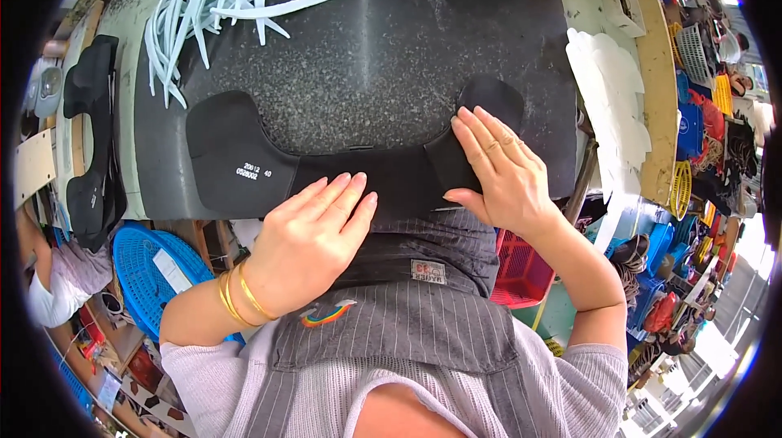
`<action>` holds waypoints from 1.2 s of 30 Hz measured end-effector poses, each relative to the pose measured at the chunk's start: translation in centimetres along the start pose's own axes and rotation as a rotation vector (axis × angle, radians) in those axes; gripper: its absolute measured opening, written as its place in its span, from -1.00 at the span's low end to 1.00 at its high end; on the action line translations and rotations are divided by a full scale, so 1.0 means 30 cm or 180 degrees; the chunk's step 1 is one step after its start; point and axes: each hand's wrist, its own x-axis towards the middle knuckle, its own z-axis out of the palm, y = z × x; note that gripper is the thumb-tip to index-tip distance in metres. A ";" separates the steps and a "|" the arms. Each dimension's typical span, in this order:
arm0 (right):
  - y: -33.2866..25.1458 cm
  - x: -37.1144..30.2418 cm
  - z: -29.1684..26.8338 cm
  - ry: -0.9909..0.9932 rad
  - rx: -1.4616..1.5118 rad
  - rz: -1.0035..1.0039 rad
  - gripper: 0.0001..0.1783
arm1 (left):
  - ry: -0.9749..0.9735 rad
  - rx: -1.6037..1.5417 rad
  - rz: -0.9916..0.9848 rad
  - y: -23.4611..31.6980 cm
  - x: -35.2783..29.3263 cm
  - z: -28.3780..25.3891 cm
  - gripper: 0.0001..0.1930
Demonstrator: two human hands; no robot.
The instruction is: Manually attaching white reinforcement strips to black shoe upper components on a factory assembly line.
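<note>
A black U-shaped shoe-upper piece with white printing on its left wing lies flat along the near edge of the dark speckled work surface. My left hand rests on its middle part, fingers stretched and close together. Over the right wing, my right hand lies flat, its thumb spread from the fingers. Neither hand grips anything; both press palm-down on the black piece. Part of the right wing is hidden beneath the right hand.
Pale blue curved strips lie heaped at the far left. Similar black pieces are stacked left of the surface. White scalloped sheets lie at the right. A blue basket and a red basket stand below the table edge.
</note>
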 end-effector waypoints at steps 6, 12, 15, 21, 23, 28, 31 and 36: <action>-0.049 0.012 -0.003 -0.0009 -0.0509 0.0397 0.10 | 0.0312 0.0031 -0.0140 0.017 -0.061 0.010 -0.70; -0.268 0.060 0.028 -0.0200 0.0632 -0.0733 -0.21 | 0.0767 -0.0663 -0.0223 -0.006 -0.095 0.094 -0.69; -0.265 0.085 0.054 0.0078 -0.0287 -0.0944 -0.44 | 0.0997 -0.0628 -0.0527 -0.045 -0.149 0.090 -0.69; -0.267 0.196 -0.035 -0.0233 0.0819 -0.0601 -0.57 | 0.1169 0.0112 -0.0681 -0.075 -0.203 0.099 -0.71; -0.288 0.246 -0.040 -0.0414 0.0905 -0.0414 -0.50 | 0.1155 0.0000 -0.0640 -0.090 -0.213 0.103 -0.70; -0.376 0.260 0.058 -0.0053 0.0723 -0.0899 -0.42 | 0.1119 -0.0145 -0.1118 -0.144 -0.226 0.071 -0.39; -0.377 0.256 0.072 -0.0071 0.0452 -0.0947 -0.42 | 0.1012 -0.0170 -0.1105 -0.166 -0.231 0.020 -0.24; -0.469 0.306 0.101 -0.0331 0.0137 -0.0460 -0.40 | 0.1070 -0.0805 -0.1435 -0.293 -0.182 -0.047 -0.62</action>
